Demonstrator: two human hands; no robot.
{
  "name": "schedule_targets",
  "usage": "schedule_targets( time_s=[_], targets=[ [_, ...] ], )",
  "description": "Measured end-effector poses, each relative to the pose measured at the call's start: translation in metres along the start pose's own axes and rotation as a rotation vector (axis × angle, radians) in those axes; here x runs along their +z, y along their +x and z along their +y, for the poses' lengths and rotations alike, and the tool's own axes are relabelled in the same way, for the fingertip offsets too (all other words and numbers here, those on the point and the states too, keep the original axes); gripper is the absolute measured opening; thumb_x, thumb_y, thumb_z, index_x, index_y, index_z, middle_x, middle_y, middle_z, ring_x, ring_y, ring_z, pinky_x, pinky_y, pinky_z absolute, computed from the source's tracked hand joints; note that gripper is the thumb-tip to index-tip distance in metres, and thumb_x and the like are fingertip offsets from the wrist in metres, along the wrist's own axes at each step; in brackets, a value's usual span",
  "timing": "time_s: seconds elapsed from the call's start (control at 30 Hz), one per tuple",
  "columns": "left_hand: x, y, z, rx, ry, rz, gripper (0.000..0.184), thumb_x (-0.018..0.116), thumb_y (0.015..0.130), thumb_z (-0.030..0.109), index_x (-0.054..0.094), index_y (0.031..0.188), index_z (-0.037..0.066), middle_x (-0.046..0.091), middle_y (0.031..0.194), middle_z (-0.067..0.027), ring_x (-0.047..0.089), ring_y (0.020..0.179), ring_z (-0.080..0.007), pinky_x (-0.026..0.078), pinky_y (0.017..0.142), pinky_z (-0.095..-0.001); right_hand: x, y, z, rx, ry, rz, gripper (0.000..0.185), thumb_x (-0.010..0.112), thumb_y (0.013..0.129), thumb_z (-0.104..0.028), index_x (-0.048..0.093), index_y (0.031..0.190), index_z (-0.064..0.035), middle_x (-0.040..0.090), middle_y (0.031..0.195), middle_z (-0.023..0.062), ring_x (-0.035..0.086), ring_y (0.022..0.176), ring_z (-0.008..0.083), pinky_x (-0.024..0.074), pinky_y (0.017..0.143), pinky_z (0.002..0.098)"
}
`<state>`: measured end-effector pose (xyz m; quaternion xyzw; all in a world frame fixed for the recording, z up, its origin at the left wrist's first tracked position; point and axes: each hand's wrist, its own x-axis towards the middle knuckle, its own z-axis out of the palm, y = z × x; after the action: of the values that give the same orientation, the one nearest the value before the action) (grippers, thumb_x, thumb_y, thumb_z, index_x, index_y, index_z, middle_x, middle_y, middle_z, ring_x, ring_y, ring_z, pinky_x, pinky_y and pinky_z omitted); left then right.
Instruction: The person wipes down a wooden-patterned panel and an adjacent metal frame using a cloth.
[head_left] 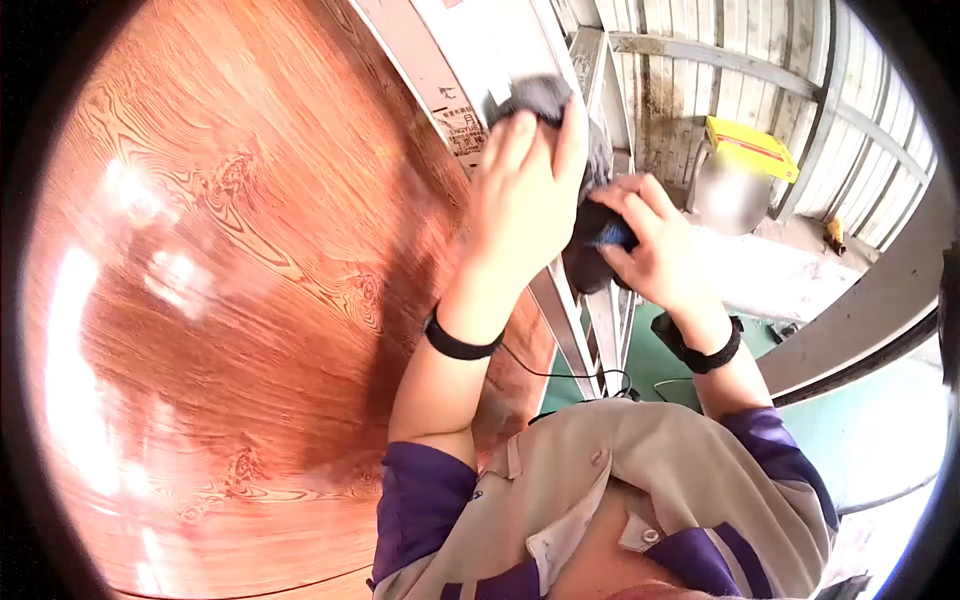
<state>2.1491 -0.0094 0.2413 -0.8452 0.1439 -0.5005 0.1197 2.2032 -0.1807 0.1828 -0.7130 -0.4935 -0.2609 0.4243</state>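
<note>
My left hand (525, 200) presses a grey cloth (542, 97) against a white frame member (500, 45) that has black printed lettering on its side. The fingers are bent over the cloth, which trails down toward my other hand. My right hand (655, 245) is closed round a dark thing with a blue patch (590, 245), just below and right of the left hand. Whether this dark thing is joined to the grey cloth, I cannot tell. Both wrists wear black bands.
A glossy wood-grain panel (220, 300) fills the left side, alongside the frame. A thin black cable (575, 376) runs below the hands over a green floor (655, 345). At the right back, a yellow box (750, 148) rests near a corrugated wall (740, 30). A curved grey edge (870, 310) stands at right.
</note>
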Motion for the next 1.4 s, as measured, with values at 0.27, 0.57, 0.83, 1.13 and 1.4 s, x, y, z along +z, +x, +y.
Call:
schedule_targets(
  time_s=[0.27, 0.57, 0.83, 1.13, 1.4],
  targets=[
    [0.006, -0.036, 0.025, -0.197, -0.393, -0.122, 0.059, 0.052, 0.091, 0.007, 0.033, 0.146, -0.004, 0.057, 0.125, -0.0278, 0.052, 0.118, -0.0466, 0.041, 0.107, -0.0494, 0.018, -0.021, 0.014, -0.066, 0.055, -0.049, 0.046, 0.073, 0.064, 0.000, 0.064, 0.109, -0.0069, 0.057, 0.106, 0.0125, 0.063, 0.091, 0.0343, 0.0539, 0.077, 0.0398],
    [0.023, -0.031, 0.034, -0.381, -0.694, 0.172, 0.064, 0.057, 0.092, 0.009, 0.028, 0.146, -0.010, 0.041, 0.142, -0.0333, 0.045, 0.131, -0.0436, 0.032, 0.114, -0.0460, 0.014, -0.025, 0.012, -0.010, 0.035, -0.024, 0.045, 0.071, 0.064, 0.000, 0.065, 0.107, -0.0088, 0.058, 0.104, 0.0105, 0.064, 0.091, 0.0332, 0.0544, 0.077, 0.0389],
    [0.051, -0.086, 0.090, -0.359, -0.626, 0.156, 0.070, 0.055, 0.084, 0.003, 0.026, 0.145, -0.013, 0.046, 0.123, -0.0341, 0.050, 0.106, -0.0494, 0.042, 0.096, -0.0542, 0.027, -0.057, 0.032, 0.014, -0.009, -0.025, 0.029, 0.070, 0.075, -0.003, 0.068, 0.104, -0.0045, 0.062, 0.106, 0.0121, 0.065, 0.092, 0.0332, 0.0538, 0.079, 0.0389],
    [0.017, -0.002, 0.037, -0.418, -1.232, 0.302, 0.076, 0.058, 0.090, 0.004, 0.014, 0.150, -0.013, 0.034, 0.148, -0.0276, 0.036, 0.138, -0.0334, 0.027, 0.116, -0.0442, -0.012, -0.011, 0.008, 0.011, 0.090, 0.059, 0.049, 0.065, 0.065, 0.006, 0.064, 0.112, -0.0063, 0.058, 0.112, 0.0142, 0.061, 0.104, 0.0345, 0.0516, 0.089, 0.0380],
    [0.025, -0.008, 0.029, -0.429, -0.868, 0.285, 0.069, 0.060, 0.087, 0.004, 0.028, 0.146, -0.010, 0.044, 0.138, -0.0310, 0.048, 0.128, -0.0416, 0.037, 0.109, -0.0472, -0.018, -0.014, 0.003, 0.069, 0.065, 0.074, 0.047, 0.063, 0.066, 0.008, 0.064, 0.112, -0.0064, 0.058, 0.113, 0.0136, 0.061, 0.106, 0.0344, 0.0512, 0.090, 0.0388]
  ],
)
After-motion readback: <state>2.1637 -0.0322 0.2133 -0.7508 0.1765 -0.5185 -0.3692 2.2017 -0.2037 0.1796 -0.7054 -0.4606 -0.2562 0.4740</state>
